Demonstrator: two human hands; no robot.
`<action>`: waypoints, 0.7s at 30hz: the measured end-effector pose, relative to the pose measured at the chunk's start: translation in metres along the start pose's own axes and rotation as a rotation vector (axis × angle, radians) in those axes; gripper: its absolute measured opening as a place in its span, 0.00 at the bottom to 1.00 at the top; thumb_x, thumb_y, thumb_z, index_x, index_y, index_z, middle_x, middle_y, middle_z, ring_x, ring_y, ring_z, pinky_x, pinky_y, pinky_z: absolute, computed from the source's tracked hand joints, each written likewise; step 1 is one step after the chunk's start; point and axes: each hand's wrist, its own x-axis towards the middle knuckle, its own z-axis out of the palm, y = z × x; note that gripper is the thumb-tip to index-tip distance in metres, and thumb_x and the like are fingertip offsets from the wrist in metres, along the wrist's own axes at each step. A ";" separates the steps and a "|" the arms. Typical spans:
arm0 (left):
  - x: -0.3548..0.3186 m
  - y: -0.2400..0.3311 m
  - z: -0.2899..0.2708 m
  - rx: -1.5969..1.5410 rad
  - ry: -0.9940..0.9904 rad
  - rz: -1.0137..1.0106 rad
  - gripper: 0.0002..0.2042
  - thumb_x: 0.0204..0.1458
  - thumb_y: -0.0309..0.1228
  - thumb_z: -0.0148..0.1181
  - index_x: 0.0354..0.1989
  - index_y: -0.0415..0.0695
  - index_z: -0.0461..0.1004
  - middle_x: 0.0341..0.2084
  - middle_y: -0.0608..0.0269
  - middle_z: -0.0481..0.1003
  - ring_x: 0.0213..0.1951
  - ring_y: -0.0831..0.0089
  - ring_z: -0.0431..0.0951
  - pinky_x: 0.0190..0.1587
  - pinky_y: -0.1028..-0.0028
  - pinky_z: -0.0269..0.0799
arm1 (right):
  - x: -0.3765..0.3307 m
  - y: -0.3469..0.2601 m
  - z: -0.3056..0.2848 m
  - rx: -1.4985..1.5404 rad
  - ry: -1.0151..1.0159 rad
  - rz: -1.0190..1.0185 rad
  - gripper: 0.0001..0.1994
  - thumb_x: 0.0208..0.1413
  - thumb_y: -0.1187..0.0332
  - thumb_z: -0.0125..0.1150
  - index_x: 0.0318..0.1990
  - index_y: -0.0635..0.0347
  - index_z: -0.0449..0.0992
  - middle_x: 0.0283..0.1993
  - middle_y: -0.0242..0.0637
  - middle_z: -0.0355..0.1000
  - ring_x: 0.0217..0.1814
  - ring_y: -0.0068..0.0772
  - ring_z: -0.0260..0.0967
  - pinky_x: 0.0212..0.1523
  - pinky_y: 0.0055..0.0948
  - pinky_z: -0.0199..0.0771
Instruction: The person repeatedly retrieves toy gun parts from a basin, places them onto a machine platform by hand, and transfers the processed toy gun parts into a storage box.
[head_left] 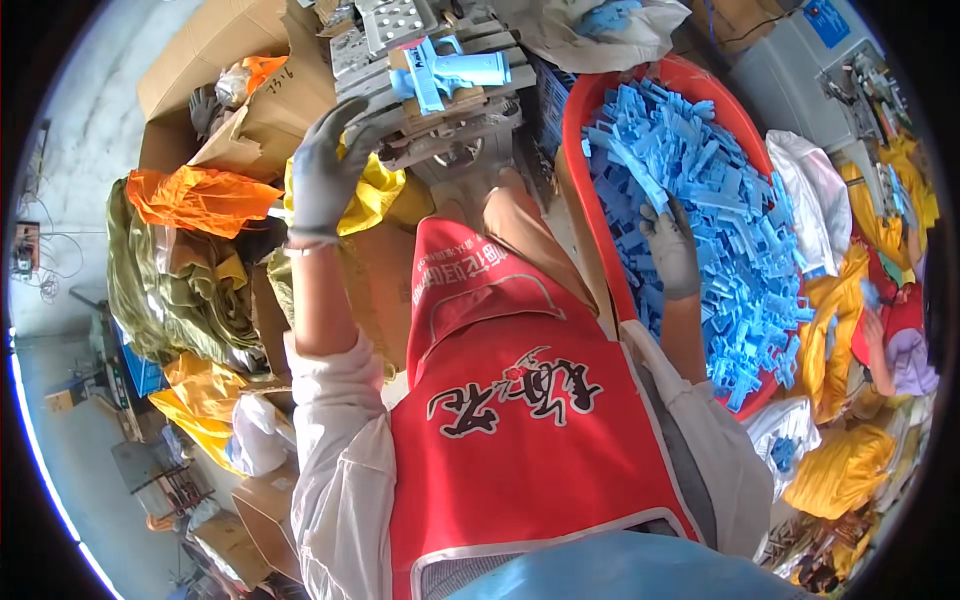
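Note:
My left hand (328, 172), in a grey glove, is raised beside the metal work table with its fingers stretched apart and nothing in it. On that table (440, 125) lies a light blue plastic toy pistol (450, 72), its barrel toward the right. My right hand (672, 250), also gloved, reaches into a red tub (588, 215) heaped with blue plastic parts (730, 200). Its fingers close on the lower end of a long blue plastic piece (640, 172), which points up and left; the fingertips are partly hidden.
An open cardboard box (205, 75) with an orange bag (200, 198) below it stands at the left. Green sacks (150, 290) lie farther down. White sacks (815, 195) and yellow sacks (840, 470) flank the tub's right side. Another person (895, 335) sits at the far right.

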 end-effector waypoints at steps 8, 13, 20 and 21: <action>0.056 -0.019 0.027 -0.075 -0.245 -0.048 0.16 0.47 0.29 0.63 0.47 0.47 0.75 0.41 0.56 0.78 0.44 0.64 0.79 0.46 0.70 0.73 | 0.022 -0.035 0.069 0.074 -0.136 -0.152 0.21 0.63 0.68 0.48 0.63 0.62 0.59 0.57 0.39 0.64 0.57 0.31 0.64 0.57 0.33 0.65; 0.041 -0.018 0.017 -0.245 -0.152 -0.046 0.15 0.47 0.30 0.65 0.44 0.43 0.75 0.40 0.59 0.79 0.43 0.72 0.79 0.46 0.73 0.72 | 0.046 -0.082 0.142 -0.068 -0.232 -0.340 0.22 0.60 0.68 0.54 0.60 0.65 0.62 0.57 0.39 0.65 0.58 0.29 0.63 0.57 0.31 0.66; -0.070 -0.068 -0.030 -0.134 0.172 -0.293 0.15 0.51 0.26 0.63 0.47 0.37 0.74 0.39 0.63 0.78 0.42 0.77 0.76 0.46 0.78 0.70 | 0.114 -0.074 0.224 -0.396 -0.584 -0.476 0.22 0.55 0.71 0.58 0.58 0.59 0.67 0.51 0.37 0.69 0.47 0.29 0.70 0.46 0.30 0.74; -0.107 -0.093 -0.035 -0.236 0.238 -0.473 0.15 0.52 0.27 0.62 0.49 0.38 0.74 0.39 0.64 0.78 0.41 0.78 0.76 0.46 0.78 0.70 | 0.117 -0.074 0.237 -0.516 -0.622 -0.655 0.21 0.55 0.70 0.58 0.57 0.55 0.69 0.51 0.38 0.69 0.45 0.31 0.71 0.45 0.32 0.74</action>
